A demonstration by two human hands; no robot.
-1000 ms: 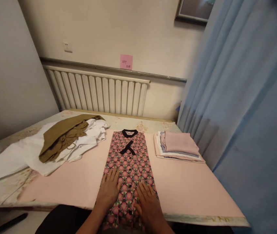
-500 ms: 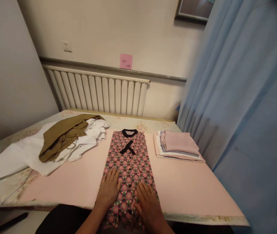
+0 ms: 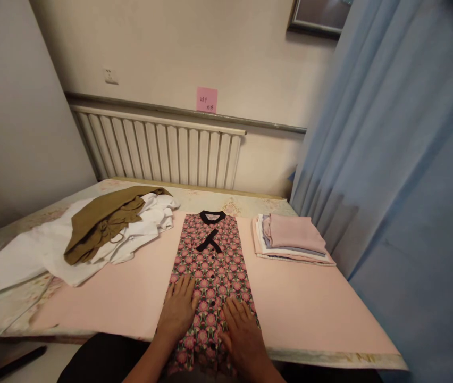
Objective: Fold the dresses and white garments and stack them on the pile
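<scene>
A pink-and-black floral blouse [image 3: 212, 266] lies face up in a long narrow shape, its collar pointing away from me. It has a black collar band, a black crossed tie and a row of dark buttons down the front. My left hand [image 3: 179, 306] rests flat on the blouse's left side, fingers stretched out. Lower down on the right side, my right hand [image 3: 243, 330] also lies flat with its fingers extended. The blouse's bottom end reaches the table's near edge, where it is partly hidden between my forearms.
A pink sheet [image 3: 310, 303] covers the table under the blouse. Folded clothes [image 3: 294, 234] are stacked at the right. To the left, an olive garment [image 3: 107, 223] lies rumpled on white garments [image 3: 47, 250]. A blue curtain [image 3: 389, 159] hangs along the right; a radiator [image 3: 162, 151] stands behind.
</scene>
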